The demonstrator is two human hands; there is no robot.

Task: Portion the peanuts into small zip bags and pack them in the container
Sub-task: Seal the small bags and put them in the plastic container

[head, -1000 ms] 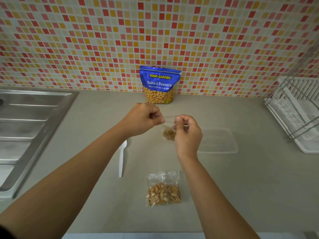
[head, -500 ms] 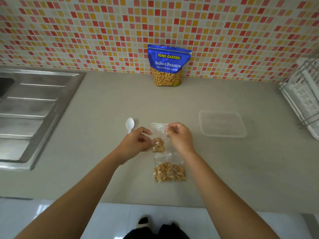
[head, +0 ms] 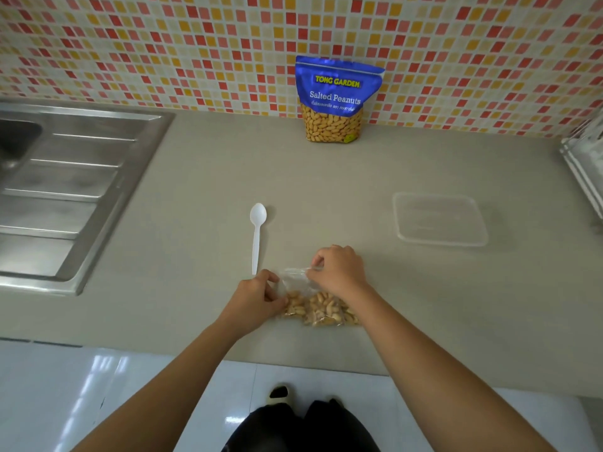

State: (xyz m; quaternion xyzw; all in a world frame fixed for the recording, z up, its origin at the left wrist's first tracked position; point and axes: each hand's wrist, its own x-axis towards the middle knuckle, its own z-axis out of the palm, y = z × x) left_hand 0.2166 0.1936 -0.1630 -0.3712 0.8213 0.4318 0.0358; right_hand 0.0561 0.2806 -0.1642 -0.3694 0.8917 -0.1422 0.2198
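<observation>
Shows the small zip bag (head: 295, 282) brought lower than half a second ago, now overlapping the filled zip bag (head: 329, 314) flat on the beige counter (head: 195, 256). Pinches its left edge with the left hand (head: 257, 298) and its top strip with the right hand (head: 339, 272) (peanuts low inside). Places the white plastic spoon (head: 257, 236) just left, the clear container (head: 439, 220) well right, the peanut pouch (head: 336, 99) upright against the mosaic-tile wall (head: 163, 44). Adjoins a steel sink (head: 65, 190) left, a dish rack (head: 584, 177) right.
</observation>
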